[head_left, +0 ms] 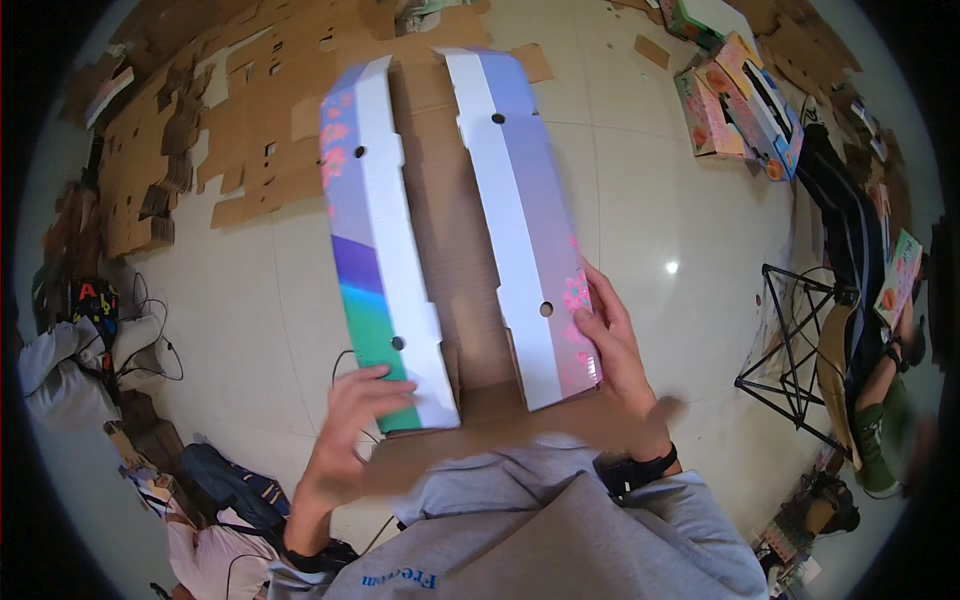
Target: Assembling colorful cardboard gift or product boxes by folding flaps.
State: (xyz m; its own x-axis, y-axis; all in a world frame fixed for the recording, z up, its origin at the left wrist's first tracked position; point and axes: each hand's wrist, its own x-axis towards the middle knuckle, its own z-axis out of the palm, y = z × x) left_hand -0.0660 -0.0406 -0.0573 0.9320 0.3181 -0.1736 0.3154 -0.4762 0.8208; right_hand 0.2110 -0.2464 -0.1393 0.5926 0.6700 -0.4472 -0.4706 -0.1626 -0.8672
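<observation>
A long cardboard carton (508, 235) is held in front of my body, with its far end tilted away. Its outside is purple, blue and green with pink flowers. Two white-edged top panels with round holes fold inward, leaving a lengthwise gap onto the plain brown inside. My left hand (365, 405) is closed on the near left corner, fingers over the green panel. My right hand (618, 335) grips the near right side, thumb on the printed face and the other fingers partly hidden behind. A blurred brown area covers the carton's near end.
Flattened brown cardboard sheets (270, 120) lie on the tiled floor at far left. Printed cartons (735, 110) stand at far right. A black folding frame (800, 350) is at right. Another person's arm (885, 385) holds a printed carton (898, 278). Cables (165, 340) trail at left.
</observation>
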